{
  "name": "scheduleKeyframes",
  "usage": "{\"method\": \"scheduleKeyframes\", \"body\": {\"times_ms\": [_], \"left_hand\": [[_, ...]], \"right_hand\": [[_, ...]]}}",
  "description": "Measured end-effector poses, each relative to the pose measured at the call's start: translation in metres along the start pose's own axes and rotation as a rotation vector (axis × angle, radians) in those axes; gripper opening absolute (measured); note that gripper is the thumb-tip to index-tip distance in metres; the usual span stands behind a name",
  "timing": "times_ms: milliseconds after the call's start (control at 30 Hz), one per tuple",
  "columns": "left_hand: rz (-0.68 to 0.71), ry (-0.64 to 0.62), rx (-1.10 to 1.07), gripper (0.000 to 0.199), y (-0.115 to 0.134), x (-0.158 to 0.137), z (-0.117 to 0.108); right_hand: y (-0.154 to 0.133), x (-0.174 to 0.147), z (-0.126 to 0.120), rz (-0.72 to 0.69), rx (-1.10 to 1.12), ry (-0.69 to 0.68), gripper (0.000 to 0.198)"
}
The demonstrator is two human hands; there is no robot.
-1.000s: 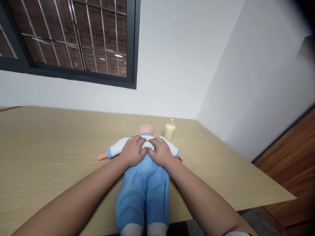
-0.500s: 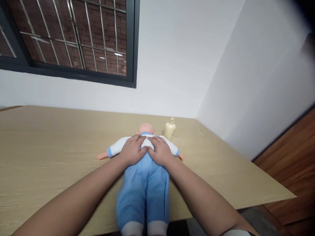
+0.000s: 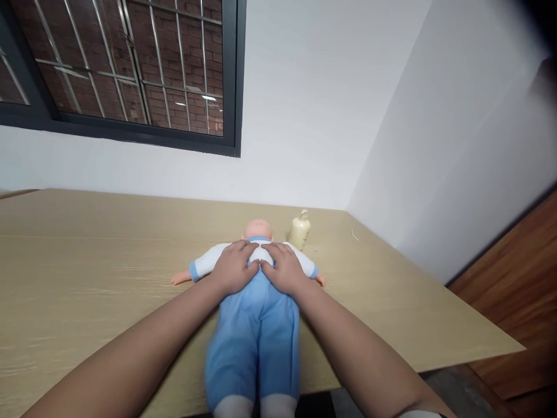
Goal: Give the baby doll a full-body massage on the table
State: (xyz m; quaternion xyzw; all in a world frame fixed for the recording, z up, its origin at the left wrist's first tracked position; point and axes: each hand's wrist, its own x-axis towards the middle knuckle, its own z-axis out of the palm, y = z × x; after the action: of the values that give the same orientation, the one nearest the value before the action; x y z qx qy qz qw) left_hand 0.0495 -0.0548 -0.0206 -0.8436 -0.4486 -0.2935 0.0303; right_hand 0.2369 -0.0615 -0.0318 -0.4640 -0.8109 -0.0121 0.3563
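A baby doll (image 3: 260, 325) in blue trousers and a white top with blue cuffs lies stretched out on the table, its head pointing away from me. My left hand (image 3: 236, 267) rests flat on the left side of its torso, fingers extended. On the right side of the torso lies my right hand (image 3: 282, 268), also flat. The two thumbs nearly meet at the middle. Both doll arms spread outward past my hands. Part of the torso is hidden under my palms.
A cream pump bottle (image 3: 300, 231) stands on the wooden table (image 3: 108, 244) just right of the doll's head. A thin pale strand (image 3: 355, 234) lies farther right. Behind are a white wall (image 3: 304, 116) and a barred window (image 3: 130, 64). The table's right edge slants toward me.
Almost nothing differs. Both hands stay on the doll's torso, and the view has shifted very slightly.
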Motion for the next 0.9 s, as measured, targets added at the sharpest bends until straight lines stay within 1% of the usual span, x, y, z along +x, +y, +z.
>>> {"method": "scheduleKeyframes", "body": {"times_ms": [100,167,233,267,333,467,500,533,567,633,700,733,833,900], "left_hand": [[0.001,0.014,0.034,0.040,0.001,-0.002,-0.005],[-0.016,0.037,0.075,0.036,-0.001,-0.003,-0.008],[-0.054,0.069,0.101,0.030,-0.004,-0.002,-0.010],[-0.078,0.084,0.100,0.027,-0.005,-0.002,-0.010],[-0.120,0.109,0.058,0.023,-0.009,-0.002,-0.011],[-0.211,0.173,-0.067,0.030,-0.016,0.000,-0.019],[-0.247,0.151,-0.089,0.029,-0.018,0.001,-0.023],[-0.279,0.097,-0.110,0.028,-0.020,0.002,-0.027],[-0.291,0.008,-0.136,0.032,-0.022,0.003,-0.032],[-0.264,-0.202,-0.189,0.046,-0.025,0.005,-0.039],[-0.251,-0.357,-0.206,0.058,-0.028,0.005,-0.042],[-0.266,-0.396,-0.194,0.061,-0.029,0.006,-0.042],[-0.338,-0.433,-0.143,0.068,-0.031,0.004,-0.040],[-0.362,-0.492,-0.163,0.072,-0.031,0.003,-0.039]], "right_hand": [[0.001,-0.002,0.000,0.003,0.037,0.082,0.036],[0.003,-0.002,-0.002,0.024,0.050,0.144,0.027],[0.005,-0.001,-0.006,0.062,0.047,0.168,0.016],[0.006,-0.001,-0.009,0.087,0.045,0.159,0.012],[0.008,0.000,-0.013,0.148,0.043,0.115,0.010],[0.010,0.000,-0.018,0.235,0.068,0.030,0.016],[0.010,0.000,-0.019,0.236,0.080,0.017,0.018],[0.010,0.000,-0.020,0.227,0.096,0.001,0.018],[0.010,-0.001,-0.021,0.214,0.114,-0.023,0.018],[0.011,0.000,-0.024,0.193,0.153,-0.091,0.017],[0.011,0.000,-0.028,0.193,0.173,-0.165,0.018],[0.012,0.001,-0.031,0.196,0.172,-0.193,0.021],[0.012,0.001,-0.039,0.190,0.134,-0.253,0.032],[0.012,0.000,-0.042,0.194,0.086,-0.284,0.037]]}}
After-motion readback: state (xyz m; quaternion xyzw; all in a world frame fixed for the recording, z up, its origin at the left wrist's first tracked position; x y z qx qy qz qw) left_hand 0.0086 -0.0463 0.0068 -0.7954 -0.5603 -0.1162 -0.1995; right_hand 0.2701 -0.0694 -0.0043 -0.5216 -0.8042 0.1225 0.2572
